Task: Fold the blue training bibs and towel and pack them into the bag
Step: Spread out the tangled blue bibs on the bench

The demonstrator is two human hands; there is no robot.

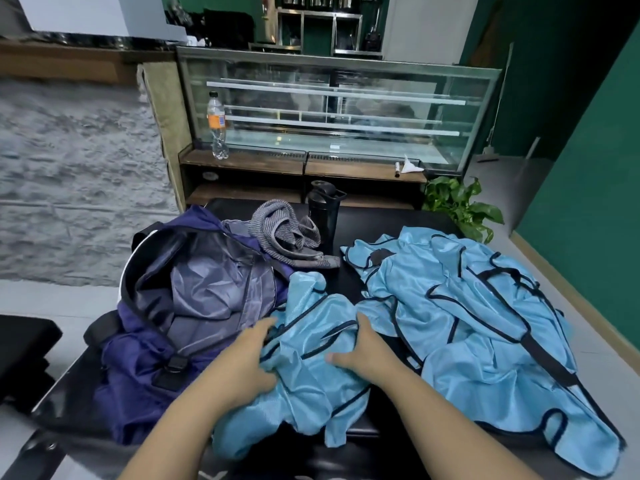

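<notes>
We faced a glass display case (332, 109) on a wooden shelf (301, 164), where a plastic bottle (217, 124) stood at its left end. Dark green walls (571, 98) closed the right side; rough grey stone (76, 188) filled the left. A leafy plant (457, 206) sat on the pale tiled floor (502, 188).

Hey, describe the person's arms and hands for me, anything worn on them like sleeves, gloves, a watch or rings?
Both forearms are bare as far as the frame shows. The left hand and right hand wear no gloves, and no watch, bracelet or ring is visible. No sleeve edge appears.
</notes>
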